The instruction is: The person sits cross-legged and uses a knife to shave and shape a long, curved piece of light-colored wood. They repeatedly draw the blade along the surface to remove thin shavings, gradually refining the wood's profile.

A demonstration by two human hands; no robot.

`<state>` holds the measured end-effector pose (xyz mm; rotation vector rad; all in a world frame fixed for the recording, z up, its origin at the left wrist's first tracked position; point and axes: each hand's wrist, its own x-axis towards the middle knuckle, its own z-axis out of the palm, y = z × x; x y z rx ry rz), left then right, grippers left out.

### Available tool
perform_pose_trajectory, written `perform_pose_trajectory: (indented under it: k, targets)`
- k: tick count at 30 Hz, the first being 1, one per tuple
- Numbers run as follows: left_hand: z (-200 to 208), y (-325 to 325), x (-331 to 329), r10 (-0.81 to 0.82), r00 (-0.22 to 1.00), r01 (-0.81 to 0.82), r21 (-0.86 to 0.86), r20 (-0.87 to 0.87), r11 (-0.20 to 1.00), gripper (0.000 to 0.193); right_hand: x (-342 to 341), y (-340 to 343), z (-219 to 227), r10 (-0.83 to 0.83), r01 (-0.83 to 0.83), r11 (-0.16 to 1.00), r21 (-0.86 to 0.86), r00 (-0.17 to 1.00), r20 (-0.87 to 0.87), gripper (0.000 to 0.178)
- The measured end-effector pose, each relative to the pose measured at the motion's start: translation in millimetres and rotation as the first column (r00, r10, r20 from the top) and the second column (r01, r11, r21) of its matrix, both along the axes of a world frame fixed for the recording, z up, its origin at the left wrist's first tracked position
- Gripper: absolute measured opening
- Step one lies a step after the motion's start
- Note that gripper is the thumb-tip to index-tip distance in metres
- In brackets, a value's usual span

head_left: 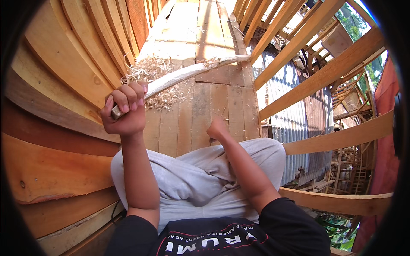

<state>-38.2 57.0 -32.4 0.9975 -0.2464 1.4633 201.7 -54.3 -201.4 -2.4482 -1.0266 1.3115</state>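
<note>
A left fist gripping a long pale stick, the right hand low between the knees.
The left hand (124, 102) is closed, fingers wrapped around the near end of the stick (175, 80), its butt poking out below the fist; the right hand (218, 129) looks curled, but its fingers are mostly hidden, so whether it pinches anything I cannot tell. The stick runs up and away from the left hand, passing above and beyond the right hand, well apart from it. Its long axis slants from lower left to upper right, bending slightly flatter toward the far end, which points at the foot of the wooden railing (318, 88). Curly shavings (164, 100) lie on the plank floor (186, 123) beneath it.
</note>
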Motion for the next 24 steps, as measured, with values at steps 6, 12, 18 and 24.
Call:
perform_pose_trajectory:
  k: [6, 12, 18, 24]
  targets:
    - [2.0, 0.8, -2.3, 0.011, 1.0, -0.012, -0.006, -0.011, 1.0, 0.031, -11.4, -7.4, 2.9, -0.12, 0.279, 0.91, 0.305, 0.884, -0.451, 0.037]
    - [-0.2, 1.5, -2.1, 0.008, 1.0, -0.008, -0.029, 0.0, 1.0, 0.031, -2.3, -13.6, 5.7, 0.184, -0.184, 0.982, -0.031, 0.983, 0.025, 0.027]
    - [-0.8, 0.8, -4.2, -0.002, 1.0, 0.002, -0.027, -0.004, 1.0, 0.031, -14.6, -8.8, 46.0, -0.183, 0.22, 0.971, 0.094, 0.935, -0.304, 0.026]
    - [-1.0, 0.9, -6.2, 0.019, 1.0, -0.019, -0.051, 0.001, 0.999, 0.032, -12.7, -3.9, 5.9, 0.035, 0.113, 0.959, 0.259, 0.861, -0.507, 0.047]
